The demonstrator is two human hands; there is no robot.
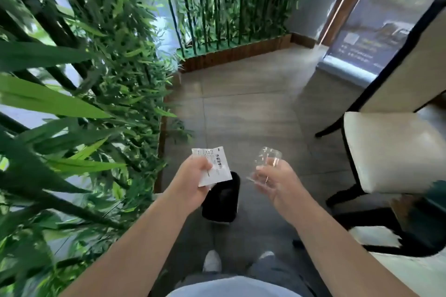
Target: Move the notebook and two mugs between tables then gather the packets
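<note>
**Between tables, on the tiled floor: packet and glass mug in transit**

Bamboo planter point(79, 103) to the left, white-seated chair point(395, 149) to the right, grey floor point(241, 108) ahead; no tabletop and no notebook in view, so finished steps cannot be confirmed. Judged mid-carry: gathering and mug transfer both look unfinished. Both forearms extended forward at waist level. Left hand point(190, 182) closed on a white printed packet point(212, 166), pinched by its lower edge. Right hand point(272, 182) wrapped around a clear glass mug point(268, 159), mouth tilted away from the body.
</note>
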